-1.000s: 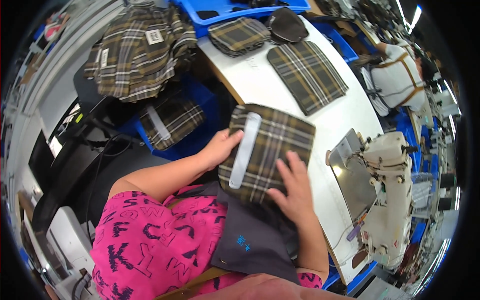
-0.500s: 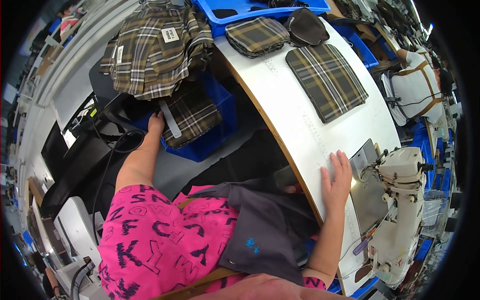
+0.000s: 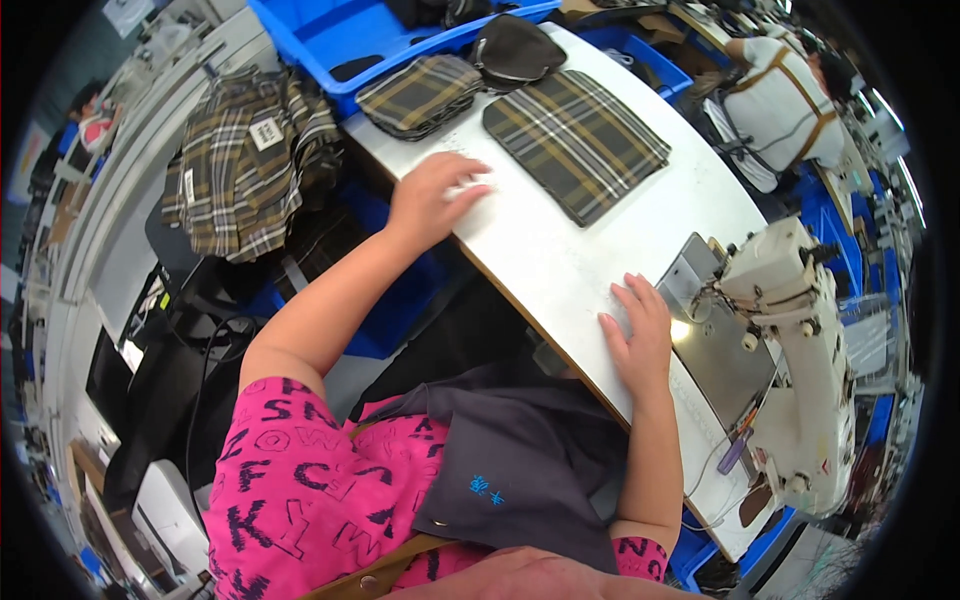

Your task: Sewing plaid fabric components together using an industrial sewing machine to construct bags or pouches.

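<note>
I am resting my right hand (image 3: 640, 335) flat on the white table (image 3: 560, 260), fingers spread slightly and holding nothing, just beside the metal bed plate (image 3: 715, 335) of the cream sewing machine (image 3: 800, 370). I am reaching my left hand (image 3: 432, 198) out over the table's left edge, fingers loosely extended and open, gripping nothing; the fingertips (image 3: 472, 186) are hovering at or touching the tabletop, and I cannot tell which.

The nearest workpiece, a flat plaid fabric panel (image 3: 575, 135), is lying on the table just beyond my left hand, apart from it. A second, folded plaid piece (image 3: 418, 95) is sitting at the table's far left corner, with a dark rounded piece (image 3: 512, 48) overlapping its right edge. A heap of plaid fabric (image 3: 245, 160) is lying off the table to my left. A blue bin (image 3: 340, 30) is standing beyond the far edge. Another person in a white top (image 3: 790, 95) is sitting beyond the table at the upper right.
</note>
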`<state>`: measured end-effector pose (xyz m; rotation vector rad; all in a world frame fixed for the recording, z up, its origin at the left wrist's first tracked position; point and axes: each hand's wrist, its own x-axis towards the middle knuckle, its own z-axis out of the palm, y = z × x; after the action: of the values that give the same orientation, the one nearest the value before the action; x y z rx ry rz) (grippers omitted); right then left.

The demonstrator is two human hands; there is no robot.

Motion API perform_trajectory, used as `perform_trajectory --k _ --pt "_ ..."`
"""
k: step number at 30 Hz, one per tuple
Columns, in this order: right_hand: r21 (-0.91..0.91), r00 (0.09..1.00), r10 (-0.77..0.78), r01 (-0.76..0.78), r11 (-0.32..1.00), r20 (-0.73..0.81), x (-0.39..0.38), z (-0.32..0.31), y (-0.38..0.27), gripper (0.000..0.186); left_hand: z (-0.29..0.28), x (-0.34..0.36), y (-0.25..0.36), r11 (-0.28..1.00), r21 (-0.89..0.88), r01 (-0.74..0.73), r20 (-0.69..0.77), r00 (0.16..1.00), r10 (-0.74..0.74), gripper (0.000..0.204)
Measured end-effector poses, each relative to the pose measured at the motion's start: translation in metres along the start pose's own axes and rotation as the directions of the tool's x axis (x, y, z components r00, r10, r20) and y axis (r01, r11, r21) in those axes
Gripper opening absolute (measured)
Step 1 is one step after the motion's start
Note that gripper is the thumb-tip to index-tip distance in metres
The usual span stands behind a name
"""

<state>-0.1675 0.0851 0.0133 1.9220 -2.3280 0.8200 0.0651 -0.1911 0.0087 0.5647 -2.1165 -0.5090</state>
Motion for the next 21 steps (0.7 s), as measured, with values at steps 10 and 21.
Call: perform_trajectory --k 10,21 --pt "0.139 0.981 0.025 0.001 0.990 -0.190 -0.002 0.001 0.017 0.023 0.106 0.114 0.051 0.789 0.300 -0.537 0.692 0.692 0.208 0.018" --pt "0.204 0.972 0.063 -0.016 0.979 -0.226 -0.001 -0.003 0.022 0.017 0.110 0.135 0.019 0.988 0.080 0.132 0.590 0.792 -0.154 0.017"
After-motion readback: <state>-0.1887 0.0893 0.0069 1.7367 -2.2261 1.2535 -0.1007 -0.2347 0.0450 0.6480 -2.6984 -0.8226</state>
